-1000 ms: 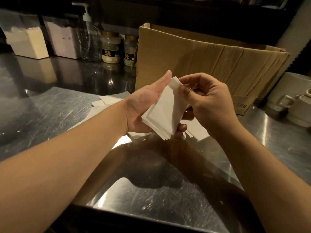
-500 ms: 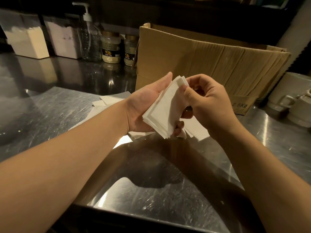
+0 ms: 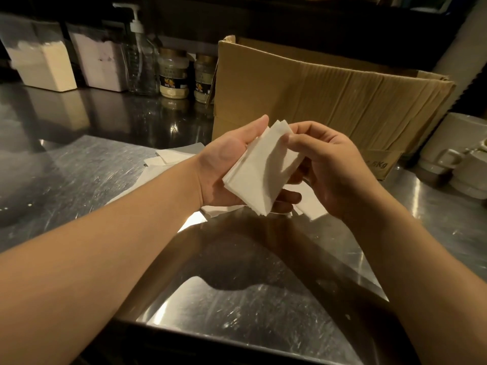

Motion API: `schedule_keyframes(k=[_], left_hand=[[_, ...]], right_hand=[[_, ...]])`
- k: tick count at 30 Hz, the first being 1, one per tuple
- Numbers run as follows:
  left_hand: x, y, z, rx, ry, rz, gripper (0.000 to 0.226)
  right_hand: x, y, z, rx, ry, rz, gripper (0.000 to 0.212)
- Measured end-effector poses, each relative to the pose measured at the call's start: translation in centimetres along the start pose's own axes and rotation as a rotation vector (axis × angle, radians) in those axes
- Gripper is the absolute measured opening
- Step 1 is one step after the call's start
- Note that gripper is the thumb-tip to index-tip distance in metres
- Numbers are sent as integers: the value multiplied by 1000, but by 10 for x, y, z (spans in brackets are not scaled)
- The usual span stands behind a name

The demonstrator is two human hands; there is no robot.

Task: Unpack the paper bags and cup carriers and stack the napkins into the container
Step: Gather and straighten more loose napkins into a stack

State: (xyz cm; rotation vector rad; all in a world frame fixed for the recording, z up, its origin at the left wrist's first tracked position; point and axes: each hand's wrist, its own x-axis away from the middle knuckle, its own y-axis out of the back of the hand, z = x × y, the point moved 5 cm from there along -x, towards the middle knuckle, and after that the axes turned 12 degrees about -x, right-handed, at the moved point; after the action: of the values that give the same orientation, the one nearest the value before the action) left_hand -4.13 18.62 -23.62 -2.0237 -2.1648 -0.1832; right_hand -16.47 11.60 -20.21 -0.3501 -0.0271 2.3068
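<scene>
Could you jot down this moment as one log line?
left hand: cradles napkin stack | right hand: pinches stack's top edge | place: above steel counter | cardboard box: behind

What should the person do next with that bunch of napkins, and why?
Probably square the napkins up: their edges are fanned unevenly at the top and bottom corners. The left hand cradles them, the right hand pinches their top edge, so a tap should align them.

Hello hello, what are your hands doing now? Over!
Both hands, left hand and right hand, holding napkin stack. More napkins on counter. Nothing blocking.
</scene>
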Motion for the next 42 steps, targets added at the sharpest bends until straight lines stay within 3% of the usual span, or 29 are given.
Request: schedule_keyframes(k=[8,15,19,21,25,27,30,33,36,38,42], left_hand=[[1,-5,-2,19,-49,90,62],[-3,-2,3,67,-41,110,69],[0,-4,0,90,-23,121,59],[2,-6,-2,99,-20,164,54],[7,-11,-1,33,-25,313,50],[10,-13,1,7,15,376,50],[11,-12,10,40,82,489,65],[8,-8,12,29,99,427,81],[12,-9,6,29,77,290,60],[17,-10,4,110,10,297,54],[23,-14,5,165,-120,300,78]], right_hand=[[0,2,-4,21,2,-109,7],[-3,6,-5,224,72,-147,8],[-5,13,-1,199,76,-193,13],[-8,12,1,236,75,-117,18],[-8,4,-5,240,-56,239,48],[-3,1,-8,245,-130,371,39],[1,0,-8,275,-149,433,27],[1,1,-3,315,-96,386,28],[5,3,1,366,-39,319,24],[10,7,7,351,-8,238,22],[30,25,12,270,26,39,20]])
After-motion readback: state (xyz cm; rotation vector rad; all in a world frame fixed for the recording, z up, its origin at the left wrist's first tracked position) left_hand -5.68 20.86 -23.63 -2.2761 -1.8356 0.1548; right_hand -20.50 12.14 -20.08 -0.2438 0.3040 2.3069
